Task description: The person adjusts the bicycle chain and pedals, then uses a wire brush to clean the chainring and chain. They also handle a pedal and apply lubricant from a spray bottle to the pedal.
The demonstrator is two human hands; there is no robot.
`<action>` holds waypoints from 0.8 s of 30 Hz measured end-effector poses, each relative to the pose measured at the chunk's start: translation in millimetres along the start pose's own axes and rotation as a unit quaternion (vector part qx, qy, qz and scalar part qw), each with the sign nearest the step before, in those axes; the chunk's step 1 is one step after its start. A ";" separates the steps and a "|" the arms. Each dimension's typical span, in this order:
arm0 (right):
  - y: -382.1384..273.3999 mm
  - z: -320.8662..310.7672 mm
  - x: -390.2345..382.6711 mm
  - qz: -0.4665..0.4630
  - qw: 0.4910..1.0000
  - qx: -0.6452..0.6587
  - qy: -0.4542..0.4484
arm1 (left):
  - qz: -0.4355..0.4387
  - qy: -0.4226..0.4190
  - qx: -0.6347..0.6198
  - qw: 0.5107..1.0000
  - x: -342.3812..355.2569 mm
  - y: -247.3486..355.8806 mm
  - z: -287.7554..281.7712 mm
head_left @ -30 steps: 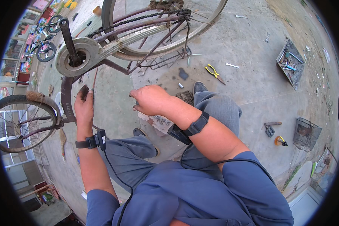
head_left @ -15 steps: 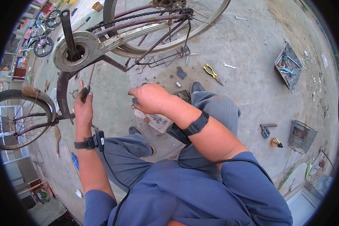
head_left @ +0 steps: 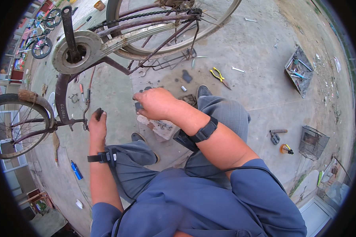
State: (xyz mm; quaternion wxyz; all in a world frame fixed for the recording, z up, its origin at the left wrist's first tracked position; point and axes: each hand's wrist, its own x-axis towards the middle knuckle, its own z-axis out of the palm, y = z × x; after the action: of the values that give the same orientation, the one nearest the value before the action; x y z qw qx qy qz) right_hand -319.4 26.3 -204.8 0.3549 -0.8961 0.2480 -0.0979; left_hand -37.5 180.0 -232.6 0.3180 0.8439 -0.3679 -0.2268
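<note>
My right hand [head_left: 154,103] is closed on something dark that I cannot make out, over a pale, chipped block [head_left: 164,128]. My left hand [head_left: 98,124] is to the left, its grimy fingers curled; what they hold, if anything, is unclear. It is below the bent handlebar [head_left: 87,110] of an upside-down, rusty bicycle [head_left: 62,100]. The crank [head_left: 70,35], chain guard [head_left: 126,41] and rear wheel [head_left: 221,23] are above my hands. A red-handled screwdriver [head_left: 82,93] lies beside the frame. Yellow pliers [head_left: 219,76] and a wrench [head_left: 238,69] lie on the concrete right of my hands.
A metal tool tray [head_left: 298,71] is at the right, with a wire basket [head_left: 313,144], a pedal [head_left: 275,139] and a tube [head_left: 278,130] lower down. A blue cylinder [head_left: 76,170] lies at the left. Small bicycles [head_left: 41,47] stand in the upper-left background.
My left hand has moved down and slightly right from beside the frame and rod. My right hand has shifted slightly left. The view has drifted a little.
</note>
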 end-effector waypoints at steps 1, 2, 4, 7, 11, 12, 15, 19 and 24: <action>0.3 0.6 0.0 -0.002 1.000 -0.002 0.004 | -0.010 -0.009 -0.002 1.000 -3.1 -5.9 5.9; 0.6 1.2 -0.1 -0.004 1.000 -0.004 0.008 | -0.016 -0.020 -0.020 0.999 -6.6 -11.6 12.1; 0.7 2.2 0.2 -0.003 1.000 -0.007 0.005 | -0.012 -0.032 0.008 0.999 -14.6 -21.9 26.6; 0.8 2.3 0.6 -0.002 1.000 -0.009 0.002 | -0.012 -0.059 0.034 0.998 -28.6 -33.1 48.2; 0.1 0.9 1.0 0.003 1.000 -0.010 -0.003 | -0.028 -0.124 0.022 0.992 -50.2 -40.1 78.9; -0.1 0.5 0.9 0.004 1.000 -0.009 -0.004 | -0.026 -0.143 0.031 0.989 -54.4 -40.5 84.8; -0.3 -0.5 0.7 0.007 1.000 -0.008 -0.009 | -0.032 -0.193 0.023 0.980 -65.4 -39.5 99.3; 0.7 -0.3 0.7 0.006 1.000 -0.006 -0.004 | -0.031 -0.216 0.051 0.974 -69.9 -36.1 106.4; 1.7 1.0 1.0 0.000 1.000 -0.006 0.003 | -0.037 -0.224 0.057 0.972 -70.6 -33.5 106.4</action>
State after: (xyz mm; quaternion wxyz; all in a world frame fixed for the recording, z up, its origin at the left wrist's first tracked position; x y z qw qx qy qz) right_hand -318.8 25.3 -206.7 0.3492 -0.8978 0.2494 -0.0990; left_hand -131.4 212.4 -319.6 0.1700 0.8015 -0.4109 -0.3998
